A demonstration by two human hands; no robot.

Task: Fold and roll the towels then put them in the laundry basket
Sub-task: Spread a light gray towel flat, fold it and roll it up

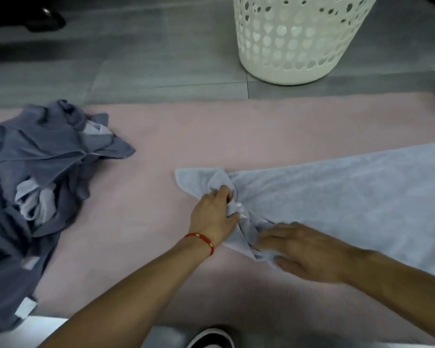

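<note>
A: Right, where's it at?

B: Working the light blue towel [337, 197], which is lying spread on the pink mat [211, 136] on the floor and running off to the right. Left hand [215, 213] is clenching a bunched wad at the towel's left end. Right hand [304, 252] is pressing flat on the near edge, fingers straight, gripping nothing.

A: Step?

B: Looks like it's starting the roll, or still gathering the end. Too crumpled to say which. No tidy fold showing yet.

A: Next?

B: I'd say flatten that corner, square the edges, then roll tight toward the right with both hands keeping even pressure.

A: Basket?

B: White laundry basket [294, 46] is standing on the grey floor beyond the mat, well apart from the towel. Pile of grey-blue cloth [43, 177] is waiting at left.
</note>
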